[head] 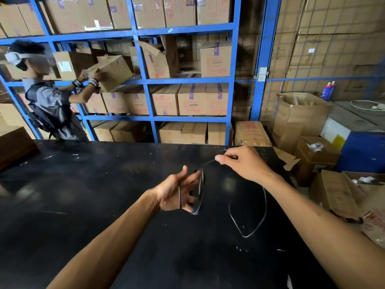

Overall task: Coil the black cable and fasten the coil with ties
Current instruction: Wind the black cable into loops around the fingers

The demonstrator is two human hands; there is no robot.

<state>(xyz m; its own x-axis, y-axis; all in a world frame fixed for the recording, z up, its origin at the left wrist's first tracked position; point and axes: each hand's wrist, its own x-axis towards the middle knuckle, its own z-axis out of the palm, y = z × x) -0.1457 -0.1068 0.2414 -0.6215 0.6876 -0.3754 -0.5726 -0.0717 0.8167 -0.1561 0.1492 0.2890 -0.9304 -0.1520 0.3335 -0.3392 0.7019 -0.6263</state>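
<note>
The black cable (263, 217) is partly wound around my left hand (177, 193), whose fingers are spread inside a small coil (200, 192) held above the black table (104, 184). From the coil a strand runs up and to the right into my right hand (243, 163), which pinches it between thumb and fingers. The loose remainder of the cable lies in a loop on the table under my right forearm. No ties can be seen.
Across the table stands blue shelving (145, 80) full of cardboard boxes. A person (48, 101) at the far left handles a box on a shelf. A wooden box (14, 144) sits on the table's left end. Open cartons (316, 157) crowd the floor at the right.
</note>
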